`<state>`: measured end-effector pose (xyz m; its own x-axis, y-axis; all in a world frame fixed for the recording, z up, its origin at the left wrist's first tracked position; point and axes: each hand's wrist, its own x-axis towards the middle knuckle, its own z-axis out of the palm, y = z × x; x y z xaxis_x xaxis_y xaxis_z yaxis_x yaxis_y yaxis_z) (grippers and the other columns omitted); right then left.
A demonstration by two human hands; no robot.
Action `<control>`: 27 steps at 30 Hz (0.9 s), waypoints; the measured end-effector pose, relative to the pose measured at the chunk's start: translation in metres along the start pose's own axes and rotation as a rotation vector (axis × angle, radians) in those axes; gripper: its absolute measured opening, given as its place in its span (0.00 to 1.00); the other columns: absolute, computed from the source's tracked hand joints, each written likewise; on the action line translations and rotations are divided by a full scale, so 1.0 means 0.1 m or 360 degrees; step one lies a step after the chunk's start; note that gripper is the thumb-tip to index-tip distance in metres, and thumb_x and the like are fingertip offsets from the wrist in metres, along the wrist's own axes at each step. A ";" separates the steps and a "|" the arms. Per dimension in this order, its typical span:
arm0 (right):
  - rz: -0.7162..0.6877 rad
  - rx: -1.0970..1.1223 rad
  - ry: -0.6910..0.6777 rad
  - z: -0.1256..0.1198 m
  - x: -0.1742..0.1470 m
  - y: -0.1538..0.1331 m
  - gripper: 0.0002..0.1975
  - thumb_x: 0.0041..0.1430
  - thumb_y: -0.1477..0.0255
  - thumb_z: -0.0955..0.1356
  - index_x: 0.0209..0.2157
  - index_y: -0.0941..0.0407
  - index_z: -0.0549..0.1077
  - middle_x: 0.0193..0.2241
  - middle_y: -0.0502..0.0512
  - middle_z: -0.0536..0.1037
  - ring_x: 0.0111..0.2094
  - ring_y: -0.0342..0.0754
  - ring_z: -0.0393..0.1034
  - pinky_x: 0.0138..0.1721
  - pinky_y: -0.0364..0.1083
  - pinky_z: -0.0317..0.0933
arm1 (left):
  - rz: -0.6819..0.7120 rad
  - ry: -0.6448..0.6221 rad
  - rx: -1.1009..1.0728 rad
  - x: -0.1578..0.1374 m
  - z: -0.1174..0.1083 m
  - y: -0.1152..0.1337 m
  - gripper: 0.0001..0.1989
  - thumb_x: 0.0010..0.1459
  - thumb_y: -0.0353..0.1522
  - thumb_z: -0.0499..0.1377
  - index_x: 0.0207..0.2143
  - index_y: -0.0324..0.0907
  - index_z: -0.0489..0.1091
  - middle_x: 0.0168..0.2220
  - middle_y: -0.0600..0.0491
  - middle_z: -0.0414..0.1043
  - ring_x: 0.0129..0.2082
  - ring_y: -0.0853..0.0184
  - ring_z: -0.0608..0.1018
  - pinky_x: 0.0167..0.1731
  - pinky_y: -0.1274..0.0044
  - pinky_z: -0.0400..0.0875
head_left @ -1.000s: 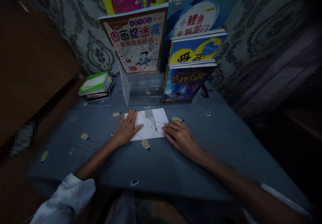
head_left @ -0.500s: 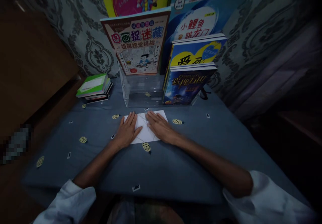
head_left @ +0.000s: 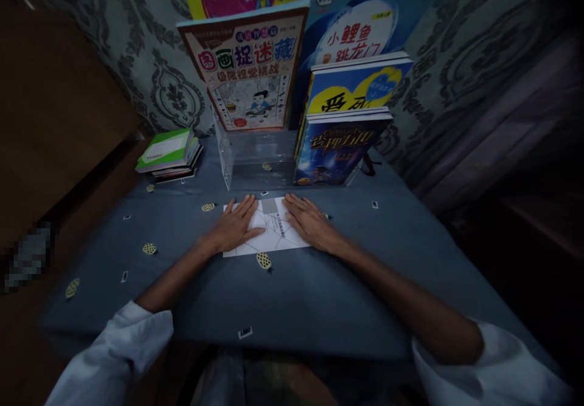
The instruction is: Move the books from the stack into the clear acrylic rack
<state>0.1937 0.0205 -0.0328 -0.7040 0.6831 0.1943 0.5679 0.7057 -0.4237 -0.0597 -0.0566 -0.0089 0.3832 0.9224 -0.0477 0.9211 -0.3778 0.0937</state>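
Note:
A white sheet of paper lies flat on the table, with crease lines across it. Printed text and a grey block show in its middle. My left hand rests on the left part of the sheet, palm down, thumb stretched inward. On the right part lies my right hand, also flat, with its fingers pointing away from me. Neither hand grips the sheet; both press on it from above, and its right edge is partly hidden under my right hand.
A dark blue cloth with pineapple prints covers the table. Just beyond the paper stands a clear acrylic rack holding several upright books, among them a brown picture book and a dark blue book. A stack of books sits at the back left.
The sheet now spreads wider, and its printed text and grey block show where blank paper was. My right hand has moved right; my left hand has shifted slightly.

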 end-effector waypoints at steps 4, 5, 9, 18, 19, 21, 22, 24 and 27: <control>0.0033 0.0269 -0.0071 -0.12 0.04 0.11 0.30 0.72 0.54 0.51 0.68 0.51 0.61 0.67 0.57 0.65 0.68 0.58 0.55 0.68 0.65 0.50 | 0.0195 -0.0065 -0.0088 0.17 -0.01 0.05 0.43 0.67 0.58 0.38 0.73 0.40 0.36 0.74 0.41 0.35 0.74 0.57 0.41 0.70 0.58 0.36; 0.0056 0.0328 -0.0069 -0.16 0.04 0.14 0.31 0.72 0.52 0.51 0.68 0.49 0.60 0.67 0.56 0.65 0.68 0.58 0.56 0.68 0.64 0.51 | 0.0238 -0.0083 -0.0106 0.21 -0.02 0.08 0.44 0.67 0.58 0.38 0.73 0.40 0.36 0.74 0.42 0.33 0.74 0.57 0.40 0.70 0.60 0.36; 0.0155 0.0515 -0.0087 -0.29 0.04 0.16 0.34 0.70 0.47 0.52 0.69 0.50 0.58 0.68 0.56 0.62 0.67 0.57 0.58 0.68 0.61 0.52 | 0.0416 -0.0132 -0.0139 0.38 -0.06 0.19 0.45 0.66 0.59 0.40 0.73 0.40 0.35 0.74 0.44 0.33 0.74 0.59 0.39 0.71 0.63 0.33; 0.0153 0.0686 -0.0051 -0.35 0.06 0.21 0.34 0.69 0.45 0.52 0.67 0.48 0.62 0.67 0.53 0.65 0.67 0.56 0.59 0.68 0.60 0.52 | 0.0717 -0.0105 -0.0163 0.47 -0.10 0.52 0.40 0.69 0.53 0.46 0.73 0.43 0.38 0.74 0.45 0.40 0.74 0.60 0.44 0.71 0.61 0.37; 0.0143 0.0674 -0.0049 -0.34 0.06 0.22 0.34 0.69 0.46 0.52 0.67 0.48 0.62 0.67 0.53 0.65 0.67 0.56 0.59 0.68 0.61 0.52 | 0.0753 -0.0106 -0.0173 0.45 -0.10 0.57 0.39 0.69 0.52 0.46 0.73 0.43 0.38 0.73 0.45 0.42 0.74 0.60 0.45 0.71 0.61 0.37; 0.0122 0.0655 -0.0047 -0.32 0.06 0.23 0.33 0.70 0.47 0.53 0.67 0.48 0.62 0.67 0.53 0.65 0.66 0.56 0.60 0.68 0.61 0.52 | 0.0827 -0.0107 -0.0198 0.40 -0.10 0.65 0.37 0.70 0.50 0.46 0.73 0.44 0.40 0.73 0.46 0.45 0.73 0.61 0.47 0.71 0.60 0.37; 0.0112 0.0643 -0.0043 -0.31 0.06 0.23 0.32 0.70 0.48 0.53 0.67 0.48 0.62 0.66 0.54 0.66 0.66 0.55 0.60 0.68 0.61 0.52 | 0.0859 -0.0109 -0.0209 0.36 -0.10 0.68 0.36 0.71 0.49 0.46 0.73 0.44 0.41 0.73 0.47 0.46 0.73 0.61 0.47 0.71 0.61 0.36; 0.0086 0.0583 -0.0033 -0.28 0.05 0.23 0.31 0.71 0.51 0.53 0.67 0.52 0.62 0.67 0.56 0.65 0.67 0.55 0.59 0.68 0.61 0.52 | 0.0898 -0.0125 -0.0221 0.29 -0.09 0.74 0.34 0.71 0.48 0.46 0.73 0.45 0.44 0.72 0.47 0.47 0.73 0.62 0.48 0.71 0.62 0.34; 0.0011 0.0382 -0.0013 -0.20 0.03 0.19 0.29 0.72 0.56 0.54 0.66 0.56 0.64 0.67 0.61 0.64 0.68 0.55 0.57 0.68 0.60 0.51 | 0.0899 -0.0145 -0.0222 0.16 -0.09 0.80 0.32 0.72 0.47 0.45 0.73 0.45 0.44 0.72 0.48 0.48 0.73 0.63 0.48 0.71 0.62 0.33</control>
<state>0.2109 0.0400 -0.0222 -0.7046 0.6855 0.1837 0.4557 0.6354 -0.6233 0.0199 -0.0714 0.0068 0.8218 0.5685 -0.0370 0.5573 -0.7888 0.2593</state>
